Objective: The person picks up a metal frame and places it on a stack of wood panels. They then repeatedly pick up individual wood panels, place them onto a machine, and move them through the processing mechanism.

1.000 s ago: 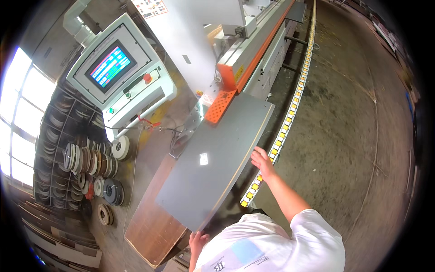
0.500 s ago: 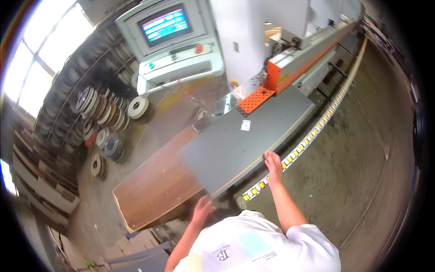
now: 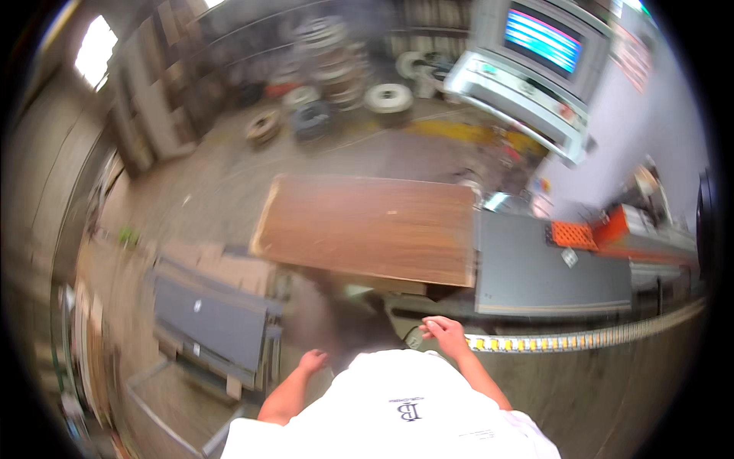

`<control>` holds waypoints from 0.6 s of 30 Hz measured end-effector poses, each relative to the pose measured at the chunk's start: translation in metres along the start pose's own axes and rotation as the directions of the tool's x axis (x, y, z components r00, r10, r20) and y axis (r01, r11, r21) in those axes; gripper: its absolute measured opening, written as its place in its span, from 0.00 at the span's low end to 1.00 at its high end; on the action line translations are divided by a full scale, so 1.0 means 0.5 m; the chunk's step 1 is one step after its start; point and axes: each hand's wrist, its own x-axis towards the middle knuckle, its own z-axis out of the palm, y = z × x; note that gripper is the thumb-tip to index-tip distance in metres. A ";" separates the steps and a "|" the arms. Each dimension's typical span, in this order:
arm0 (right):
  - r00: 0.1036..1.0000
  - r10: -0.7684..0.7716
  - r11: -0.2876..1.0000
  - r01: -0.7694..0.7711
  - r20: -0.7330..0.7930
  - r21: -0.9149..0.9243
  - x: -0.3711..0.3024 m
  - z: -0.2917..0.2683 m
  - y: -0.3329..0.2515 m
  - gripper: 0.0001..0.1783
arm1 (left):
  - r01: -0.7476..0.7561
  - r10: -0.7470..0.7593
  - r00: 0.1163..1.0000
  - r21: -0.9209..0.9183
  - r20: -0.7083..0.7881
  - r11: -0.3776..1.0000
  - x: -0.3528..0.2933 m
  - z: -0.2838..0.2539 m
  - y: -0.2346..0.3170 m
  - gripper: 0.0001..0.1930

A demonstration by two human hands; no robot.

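Note:
My right hand hovers at the near end of a rail with yellow rollers. Its fingers are loosely bent and apart, and nothing shows in them. My left hand hangs low beside my body, a bit blurred, with its fingers loosely out and nothing visible in them. Ahead of my hands lies a brown wood-grain board, flat and apart from both. To its right, a dark grey panel lies on the machine's infeed, close to an orange perforated plate.
At left, a stack of grey panels rests on a metal-framed cart. Rolls of edge banding stand on the far floor. A machine control console with a lit screen is at the upper right. Boards lean at the far left.
My view has swung left, bringing the panel stack into sight. My right hand has come away from the grey panel's near edge. My left hand has drawn back from the brown board.

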 end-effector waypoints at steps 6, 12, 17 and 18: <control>0.992 0.031 0.938 0.013 0.121 -0.346 0.021 0.077 -0.009 0.13 | 0.066 -0.071 0.997 -0.244 -0.015 0.967 -0.052 0.041 -0.141 0.21; 0.937 0.178 0.835 0.018 0.300 -0.550 0.074 0.194 0.040 0.16 | -0.087 -0.038 0.978 -0.569 -0.205 0.818 -0.070 0.124 -0.256 0.16; 0.902 0.233 0.767 0.059 0.363 -0.639 0.137 0.329 0.058 0.18 | -0.001 -0.141 0.984 -0.797 -0.108 0.604 -0.029 0.053 -0.378 0.15; 0.905 0.240 0.758 0.052 0.352 -0.650 0.143 0.345 0.075 0.18 | 0.086 -0.166 0.986 -0.827 -0.009 0.556 -0.018 0.036 -0.412 0.17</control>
